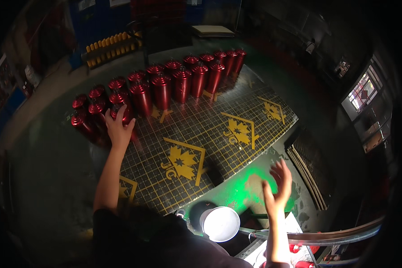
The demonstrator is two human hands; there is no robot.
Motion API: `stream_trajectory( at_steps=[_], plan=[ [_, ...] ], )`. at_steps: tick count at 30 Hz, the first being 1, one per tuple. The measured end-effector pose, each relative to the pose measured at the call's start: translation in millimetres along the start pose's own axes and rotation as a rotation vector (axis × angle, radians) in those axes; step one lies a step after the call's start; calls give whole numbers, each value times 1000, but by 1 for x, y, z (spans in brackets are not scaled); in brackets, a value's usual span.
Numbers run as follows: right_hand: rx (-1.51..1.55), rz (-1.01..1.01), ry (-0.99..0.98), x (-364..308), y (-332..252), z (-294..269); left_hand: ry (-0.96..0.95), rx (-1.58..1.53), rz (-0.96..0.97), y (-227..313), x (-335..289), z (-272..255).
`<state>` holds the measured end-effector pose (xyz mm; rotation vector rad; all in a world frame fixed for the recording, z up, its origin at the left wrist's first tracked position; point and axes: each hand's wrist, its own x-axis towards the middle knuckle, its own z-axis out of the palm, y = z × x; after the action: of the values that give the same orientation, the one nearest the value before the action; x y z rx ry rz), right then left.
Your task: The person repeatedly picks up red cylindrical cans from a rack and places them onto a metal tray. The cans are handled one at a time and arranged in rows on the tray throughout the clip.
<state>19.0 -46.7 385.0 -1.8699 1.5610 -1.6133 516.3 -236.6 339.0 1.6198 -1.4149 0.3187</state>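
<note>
Shiny red metal canisters with stepped, domed lids stand in rows along the far and left sides of a dark table mat printed with a yellow grid. At the left end of the rows, my left hand has its fingers and thumb curved around the upper part of one red canister. That canister's lower part is mostly hidden by the hand and shadow. My right hand is raised beyond the table's near right edge, its fingers apart and nothing in it.
A white round bucket stands near my body, beside a bright cluttered surface holding red items. Stacked flat sheets lie to the right of the table. A rack of yellow-topped pieces stands at the far left. Green light falls on the floor.
</note>
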Motion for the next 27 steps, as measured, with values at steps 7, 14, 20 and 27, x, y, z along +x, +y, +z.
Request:
stream_trajectory(
  at_steps=[7, 14, 20, 27],
  plan=[
    [-55, -380, -477, 157, -40, 214, 16, -96, 53, -22, -2, -11],
    [-157, -397, -574, 241, -40, 390, -167, -277, 19, -16, -42, -57],
    [-457, -132, -728, 261, -48, 457, -237, -265, 66, -3, -68, -90],
    [-434, -153, -595, 255, -40, 469, -195, -284, 85, -9, -75, -79]
  ],
)
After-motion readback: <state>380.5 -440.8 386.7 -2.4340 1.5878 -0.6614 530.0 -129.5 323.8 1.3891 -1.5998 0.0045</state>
